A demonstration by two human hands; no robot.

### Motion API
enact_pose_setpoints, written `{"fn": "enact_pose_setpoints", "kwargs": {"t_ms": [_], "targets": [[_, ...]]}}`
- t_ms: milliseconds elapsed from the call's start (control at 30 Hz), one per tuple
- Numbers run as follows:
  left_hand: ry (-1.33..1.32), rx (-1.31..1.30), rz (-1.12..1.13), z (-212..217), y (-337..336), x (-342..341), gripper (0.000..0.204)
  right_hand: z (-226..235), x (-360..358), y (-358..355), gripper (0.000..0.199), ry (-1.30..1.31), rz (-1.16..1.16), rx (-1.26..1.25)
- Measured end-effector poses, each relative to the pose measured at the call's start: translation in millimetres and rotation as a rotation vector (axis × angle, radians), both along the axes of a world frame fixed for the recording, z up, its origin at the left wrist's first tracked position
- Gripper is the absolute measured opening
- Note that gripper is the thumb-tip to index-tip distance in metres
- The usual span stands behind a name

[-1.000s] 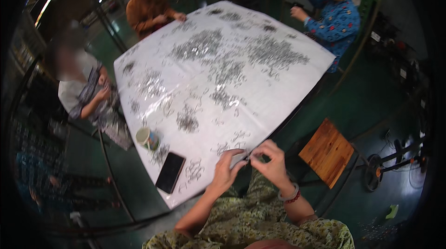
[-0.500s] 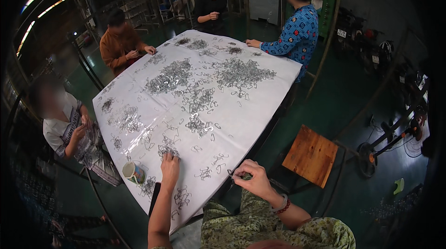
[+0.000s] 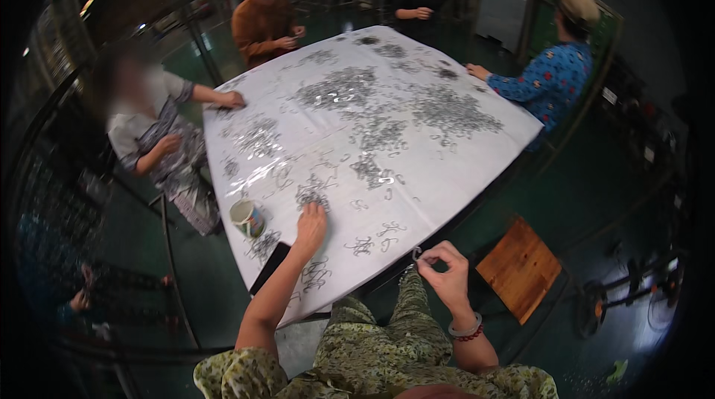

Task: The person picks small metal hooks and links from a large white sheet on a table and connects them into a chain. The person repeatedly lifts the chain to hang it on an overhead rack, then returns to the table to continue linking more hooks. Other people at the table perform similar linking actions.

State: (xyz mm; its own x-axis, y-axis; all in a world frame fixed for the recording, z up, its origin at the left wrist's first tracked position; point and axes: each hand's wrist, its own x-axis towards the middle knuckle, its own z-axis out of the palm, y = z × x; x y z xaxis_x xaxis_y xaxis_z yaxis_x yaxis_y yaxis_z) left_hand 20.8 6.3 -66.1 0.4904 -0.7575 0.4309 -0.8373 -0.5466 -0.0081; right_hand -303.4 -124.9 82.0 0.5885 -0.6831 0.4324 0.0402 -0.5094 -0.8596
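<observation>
A thin wire hook [image 3: 416, 253] is pinched between the thumb and fingertips of the right hand [image 3: 448, 271], which is held just off the near edge of the white-covered table [image 3: 462, 176], its fingers curled round toward the thumb. The left hand [image 3: 312, 226] is lowered to a small heap of wire hooks [image 3: 309, 193] on the tabletop; its fingers are bent, but their tips are hidden, so how far they are parted and whether anything is gripped cannot be told. A black smartphone [image 3: 271, 269] is partly covered by the left forearm [image 3: 272, 296], with a patterned cup [image 3: 257, 224] stood just beyond it. Larger hook piles [image 3: 339, 88] are spread over the far half of the table. A red beaded bracelet [image 3: 468, 336] is worn on the right wrist, beside a pale bangle [image 3: 466, 324]. To the right, a wooden seat [image 3: 520, 270] is seen. Along the other sides, four co-workers are placed.
</observation>
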Motion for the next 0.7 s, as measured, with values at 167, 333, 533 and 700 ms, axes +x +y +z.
{"fn": "enact_pose_setpoints", "kwargs": {"t_ms": [167,333,533,700], "targets": [[0.149,-0.063,0.032,16,-3,1,0.013,2,-3,2,0.01,-0.002,0.024,0.024],[0.085,0.066,0.016,13,-8,3,0.017,5,-3,0,0.011,-0.039,0.02,0.077],[0.159,-0.019,0.044,23,6,24,0.024,5,3,1,0.012,-0.028,0.096,0.069],[0.286,-0.224,0.148,60,-25,41,0.011,-9,-12,-9,0.009,0.002,0.096,0.001]]}}
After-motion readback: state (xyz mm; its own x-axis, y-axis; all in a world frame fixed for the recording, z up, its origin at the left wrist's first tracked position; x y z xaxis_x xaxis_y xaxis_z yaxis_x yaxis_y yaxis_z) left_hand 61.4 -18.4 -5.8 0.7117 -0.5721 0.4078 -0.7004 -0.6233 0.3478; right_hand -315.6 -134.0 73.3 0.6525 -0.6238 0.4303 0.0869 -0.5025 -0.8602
